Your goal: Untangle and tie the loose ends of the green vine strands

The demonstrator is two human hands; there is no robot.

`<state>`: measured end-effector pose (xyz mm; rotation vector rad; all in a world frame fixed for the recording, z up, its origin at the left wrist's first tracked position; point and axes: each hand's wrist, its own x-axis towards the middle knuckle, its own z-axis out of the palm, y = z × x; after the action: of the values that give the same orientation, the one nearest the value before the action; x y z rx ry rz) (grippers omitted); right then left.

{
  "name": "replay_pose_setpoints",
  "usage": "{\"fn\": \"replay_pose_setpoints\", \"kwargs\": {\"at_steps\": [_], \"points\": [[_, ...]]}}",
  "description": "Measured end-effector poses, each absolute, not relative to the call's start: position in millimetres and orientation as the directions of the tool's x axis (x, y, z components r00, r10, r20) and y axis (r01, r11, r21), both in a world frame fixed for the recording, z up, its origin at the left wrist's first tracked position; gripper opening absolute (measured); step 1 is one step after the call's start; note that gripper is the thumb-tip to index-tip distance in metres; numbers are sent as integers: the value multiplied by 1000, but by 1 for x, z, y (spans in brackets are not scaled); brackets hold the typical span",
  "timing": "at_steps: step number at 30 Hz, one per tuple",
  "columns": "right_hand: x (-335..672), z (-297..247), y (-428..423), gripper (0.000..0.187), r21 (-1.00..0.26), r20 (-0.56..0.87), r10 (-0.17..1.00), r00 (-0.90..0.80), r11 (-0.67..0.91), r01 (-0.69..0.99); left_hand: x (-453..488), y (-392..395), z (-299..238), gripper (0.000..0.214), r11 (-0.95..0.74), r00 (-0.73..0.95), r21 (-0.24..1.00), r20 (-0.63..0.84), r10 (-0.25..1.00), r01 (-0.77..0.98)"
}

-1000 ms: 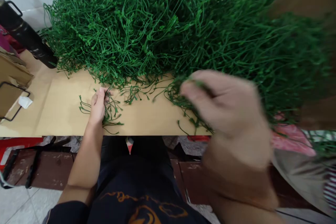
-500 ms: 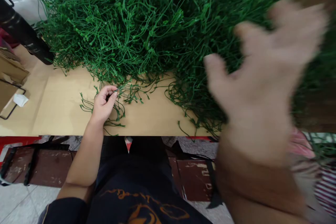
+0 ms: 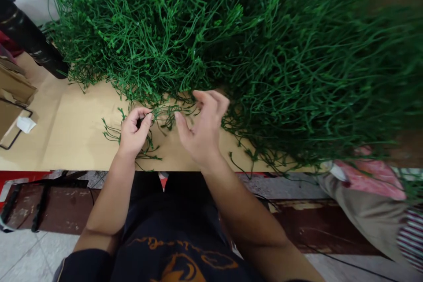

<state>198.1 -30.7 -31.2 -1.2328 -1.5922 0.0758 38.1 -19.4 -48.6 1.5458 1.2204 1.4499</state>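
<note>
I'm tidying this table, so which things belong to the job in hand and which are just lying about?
In the job:
left hand, pinching thin green sprigs
right hand, open beside them
heap of green sprigs behind

Apparently just lying about:
black bottle
cardboard box
crumpled white scrap
</note>
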Motion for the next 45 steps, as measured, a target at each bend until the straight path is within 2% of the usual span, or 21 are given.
{"fn": "replay_pose_setpoints", "kwargs": {"at_steps": [3,5,7,11,25,30,37,45], "points": [[189,-26,-47,19,-482,775,630,56,531,697,38,-20,-48,15,-314,-51,929,330,943,197],[180,-28,-53,11,-454,770,635,-54,606,653,38,-20,-48,15,-299,-40,934,312,949,195],[173,-33,-52,11,-486,734,671,-103,625,611,38,-20,-49,15,-291,-40,939,303,952,181],[169,-42,-42,14,-540,687,723,-80,580,610,39,-21,-50,15,-287,-36,945,296,955,155],[172,-49,-35,4,-542,696,718,-36,557,630,43,-23,-45,25,-280,19,953,280,960,112],[173,-46,-41,13,-568,719,695,33,559,604,44,-22,-44,29,-272,0,953,274,962,133],[172,-42,-45,9,-490,719,695,-30,537,686,44,-22,-45,29,-266,-8,952,270,963,154],[174,-44,-41,8,-502,706,708,-9,509,699,43,-22,-47,26,-282,39,951,279,959,128]]}}
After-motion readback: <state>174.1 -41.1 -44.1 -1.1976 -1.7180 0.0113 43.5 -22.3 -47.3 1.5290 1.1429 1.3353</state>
